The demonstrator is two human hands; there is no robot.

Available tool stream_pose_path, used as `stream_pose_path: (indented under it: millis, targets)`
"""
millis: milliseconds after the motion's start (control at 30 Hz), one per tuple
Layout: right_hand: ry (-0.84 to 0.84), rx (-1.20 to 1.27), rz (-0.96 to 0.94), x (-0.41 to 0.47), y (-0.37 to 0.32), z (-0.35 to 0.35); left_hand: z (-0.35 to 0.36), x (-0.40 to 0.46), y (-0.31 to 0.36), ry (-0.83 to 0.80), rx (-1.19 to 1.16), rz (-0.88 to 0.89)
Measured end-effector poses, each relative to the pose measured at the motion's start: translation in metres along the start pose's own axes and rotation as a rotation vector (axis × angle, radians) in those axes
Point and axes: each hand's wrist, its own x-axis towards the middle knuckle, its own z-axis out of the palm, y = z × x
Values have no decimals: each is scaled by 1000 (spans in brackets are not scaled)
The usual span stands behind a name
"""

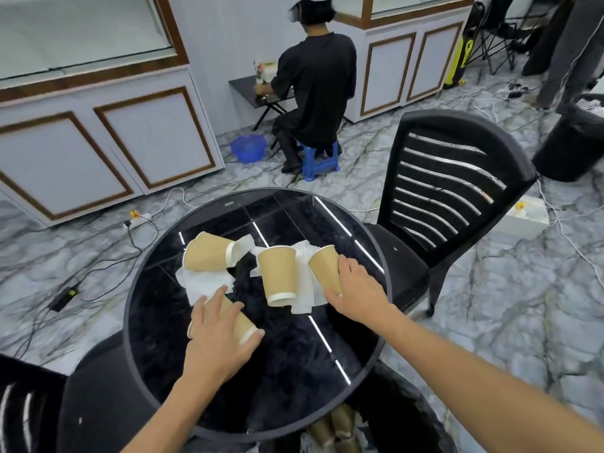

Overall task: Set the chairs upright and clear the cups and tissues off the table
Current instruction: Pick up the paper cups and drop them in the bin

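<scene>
Four tan ribbed paper cups with white rims, all tipped on their sides, scattered over the round black glossy worktop (pixel 294 380) at centre frame: one at upper left of the worktop (pixel 209 250), one in the middle (pixel 277 274), one at right (pixel 325 268), one nearest at lower left (pixel 240 320). Crumpled white tissues (pixel 204 282) under and between them, more tissue (pixel 305 289) between the middle and right cups. Left hand (pixel 219 335) spread wide, palm down over the nearest cup, fingers draped across it, not visibly closed. Right hand (pixel 358 294) laid against the right cup's side, fingers partly curled, grip not confirmed. Probably very light, thin-walled, easily crushed and prone to rolling; best taken around the mid-body with gentle pressure, or nested. Tissues soft, limp, best pinched in a bunch. Black slatted plastic chair (pixel 447 194) upright at right of frame.
</scene>
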Motion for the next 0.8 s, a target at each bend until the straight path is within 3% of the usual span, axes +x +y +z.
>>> stream_pose_path:
  millis: [367,800]
  targets:
    - [116,104,-13,-36,3,-3,-11,-24,23,101,-26,132]
    - [156,190,56,-140,32,-27,4,-81,94,69,-155,370]
